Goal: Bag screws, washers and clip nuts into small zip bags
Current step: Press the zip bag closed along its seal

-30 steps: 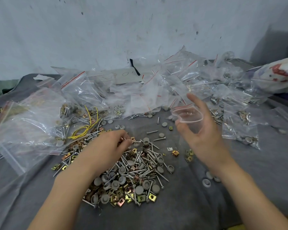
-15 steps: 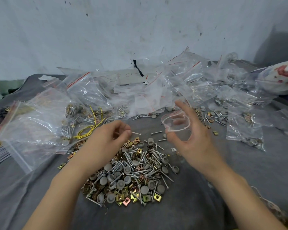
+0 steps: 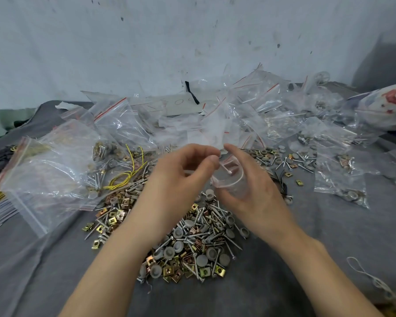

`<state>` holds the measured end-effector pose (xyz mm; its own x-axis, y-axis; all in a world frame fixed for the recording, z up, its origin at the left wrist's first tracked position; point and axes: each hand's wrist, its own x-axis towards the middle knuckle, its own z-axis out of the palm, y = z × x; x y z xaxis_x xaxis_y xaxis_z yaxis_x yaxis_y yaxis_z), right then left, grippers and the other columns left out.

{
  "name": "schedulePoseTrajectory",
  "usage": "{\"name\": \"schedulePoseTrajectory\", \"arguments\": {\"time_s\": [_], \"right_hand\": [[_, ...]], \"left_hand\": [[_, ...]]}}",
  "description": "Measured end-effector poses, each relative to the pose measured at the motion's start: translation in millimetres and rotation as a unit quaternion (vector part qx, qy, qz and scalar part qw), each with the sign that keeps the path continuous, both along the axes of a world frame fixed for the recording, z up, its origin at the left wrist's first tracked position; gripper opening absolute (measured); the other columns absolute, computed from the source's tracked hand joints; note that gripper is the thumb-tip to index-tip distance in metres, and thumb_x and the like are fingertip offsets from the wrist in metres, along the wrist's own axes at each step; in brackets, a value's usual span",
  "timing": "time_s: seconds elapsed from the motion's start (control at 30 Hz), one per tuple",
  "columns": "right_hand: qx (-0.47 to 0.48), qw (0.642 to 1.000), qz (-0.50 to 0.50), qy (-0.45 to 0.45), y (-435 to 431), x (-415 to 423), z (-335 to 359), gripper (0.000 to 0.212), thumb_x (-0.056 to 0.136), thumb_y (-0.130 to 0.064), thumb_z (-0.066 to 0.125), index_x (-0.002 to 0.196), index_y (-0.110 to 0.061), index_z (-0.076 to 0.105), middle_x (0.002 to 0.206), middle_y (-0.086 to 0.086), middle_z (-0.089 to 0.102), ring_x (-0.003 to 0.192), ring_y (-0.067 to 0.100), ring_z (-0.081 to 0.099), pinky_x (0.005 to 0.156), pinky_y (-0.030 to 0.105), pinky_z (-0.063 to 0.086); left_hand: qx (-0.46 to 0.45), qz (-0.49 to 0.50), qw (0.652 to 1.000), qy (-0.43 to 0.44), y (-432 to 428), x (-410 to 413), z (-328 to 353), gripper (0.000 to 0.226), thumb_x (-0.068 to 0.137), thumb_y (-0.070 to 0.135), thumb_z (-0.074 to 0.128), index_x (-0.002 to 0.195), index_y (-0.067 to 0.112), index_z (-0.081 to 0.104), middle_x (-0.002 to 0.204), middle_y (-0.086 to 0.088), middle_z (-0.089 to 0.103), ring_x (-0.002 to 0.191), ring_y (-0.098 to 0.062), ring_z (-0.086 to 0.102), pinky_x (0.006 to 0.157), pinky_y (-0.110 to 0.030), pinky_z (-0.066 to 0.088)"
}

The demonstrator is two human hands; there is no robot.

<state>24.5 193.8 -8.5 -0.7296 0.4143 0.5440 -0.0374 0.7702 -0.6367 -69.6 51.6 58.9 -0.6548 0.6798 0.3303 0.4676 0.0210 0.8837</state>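
grey cloth point(image 3: 306, 282) covers the work surface. a thin white cord point(image 3: 373, 280) lies on it at near right. the loose pile point(image 3: 192, 243) of screws, grey washers and gold clip nuts lies at centre, between the two forearms. above the far edge of the pile, the left hand point(image 3: 181, 179) has its fingers curled, with thumb and fingertips pinching a screw point(image 3: 225, 168). the screw sits at the open mouth of the small zip bag point(image 3: 234, 187). the right hand point(image 3: 256, 197) is wrapped round this bag, thumb on the near side and fingers on the far side, holding the mouth round and open. to the left, a large zip bag point(image 3: 55, 165) lies beside yellow wire point(image 3: 124, 179). further back, a heap of zip bags point(image 3: 249, 115) reaches the wall point(image 3: 146, 53); some contain hardware.
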Motion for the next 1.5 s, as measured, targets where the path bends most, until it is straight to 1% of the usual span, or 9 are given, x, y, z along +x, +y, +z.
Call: {"name": "schedulePoseTrajectory", "arguments": {"time_s": [0.2,0.3,0.53,0.67,0.83,1.17,1.27,1.37,1.5], "right_hand": [[-0.007,1.0,-0.002,0.0,4.2,-0.6,-4.4,0.071,0.086,-0.046,0.068,0.147,-0.046,0.032,0.115,-0.025,0.057,0.112,-0.007,0.053,0.095,0.005,0.034],[-0.014,1.0,-0.004,0.0,7.4,-1.1,-4.9,0.07,0.086,-0.045,0.069,0.145,-0.049,0.031,0.122,-0.023,0.059,0.116,-0.01,0.05,0.094,-0.002,0.028],[-0.036,0.999,-0.023,0.031,13.5,0.4,-4.8,0.066,0.083,-0.051,0.061,0.144,-0.05,0.037,0.111,-0.023,0.062,0.11,-0.008,0.055,0.089,-0.002,0.03],[-0.042,0.998,-0.026,0.038,15.3,2.4,-5.2,0.068,0.081,-0.053,0.061,0.144,-0.051,0.035,0.113,-0.025,0.062,0.111,-0.005,0.056,0.09,0.0,0.032],[-0.041,0.998,-0.024,0.041,16.3,2.9,-6.6,0.067,0.082,-0.053,0.062,0.144,-0.051,0.036,0.113,-0.025,0.061,0.111,-0.005,0.057,0.089,-0.001,0.032],[-0.041,0.998,-0.026,0.041,19.3,6.2,-6.8,0.069,0.083,-0.052,0.064,0.145,-0.052,0.035,0.113,-0.023,0.062,0.11,-0.004,0.058,0.088,0.001,0.035],[-0.043,0.998,-0.024,0.037,19.1,6.8,-5.9,0.069,0.083,-0.055,0.062,0.145,-0.053,0.034,0.113,-0.024,0.062,0.11,-0.005,0.058,0.089,0.001,0.036],[-0.04,0.998,-0.025,0.035,17.9,7.1,-5.1,0.069,0.083,-0.058,0.062,0.146,-0.051,0.033,0.112,-0.026,0.061,0.11,-0.008,0.056,0.089,-0.001,0.033],[-0.044,0.999,-0.021,0.022,15.1,7.1,-4.5,0.074,0.082,-0.06,0.061,0.148,-0.053,0.028,0.114,-0.029,0.057,0.113,-0.008,0.053,0.089,0.003,0.035]], "left_hand": [[-0.009,0.042,0.999,0.011,-2.2,-10.6,1.9,0.016,0.096,0.034,0.058,0.11,0.033,0.066,0.1,0.014,0.073,0.095,0.002,0.066,0.083,-0.017,0.05],[-0.099,0.054,0.99,0.078,-8.0,-19.4,-5.3,0.017,0.097,0.032,0.057,0.111,0.031,0.066,0.095,0.014,0.071,0.084,0.008,0.062,0.074,-0.006,0.044],[-0.397,-0.033,0.885,0.241,-5.6,-11.3,-27.9,0.028,0.1,0.042,0.049,0.117,0.028,0.066,0.113,0.007,0.066,0.107,-0.013,0.057,0.097,-0.037,0.046],[-0.473,-0.018,0.826,0.307,-5.2,-10.9,-33.2,0.034,0.1,0.045,0.046,0.129,0.032,0.057,0.127,0.004,0.054,0.125,-0.02,0.04,0.106,-0.04,0.035],[-0.495,0.003,0.807,0.323,-1.6,-7.5,-36.0,0.034,0.101,0.041,0.042,0.13,0.027,0.054,0.131,0.001,0.051,0.128,-0.022,0.037,0.105,-0.039,0.033],[-0.419,0.035,0.855,0.303,8.5,-10.7,-44.5,0.022,0.099,0.03,0.043,0.114,0.029,0.058,0.117,0.005,0.058,0.116,-0.019,0.049,0.098,-0.037,0.04],[-0.327,0.038,0.913,0.242,7.0,-19.0,-39.7,0.018,0.1,0.026,0.048,0.112,0.025,0.061,0.109,0.006,0.063,0.104,-0.014,0.059,0.093,-0.035,0.047],[-0.176,0.058,0.964,0.191,5.6,-20.8,-21.5,0.014,0.099,0.025,0.053,0.107,0.028,0.065,0.095,0.011,0.064,0.081,0.001,0.059,0.073,-0.014,0.044],[-0.057,0.039,0.981,0.179,9.3,-9.6,5.0,0.014,0.097,0.026,0.058,0.102,0.034,0.069,0.097,0.013,0.061,0.087,0.004,0.056,0.07,-0.006,0.038]]}}
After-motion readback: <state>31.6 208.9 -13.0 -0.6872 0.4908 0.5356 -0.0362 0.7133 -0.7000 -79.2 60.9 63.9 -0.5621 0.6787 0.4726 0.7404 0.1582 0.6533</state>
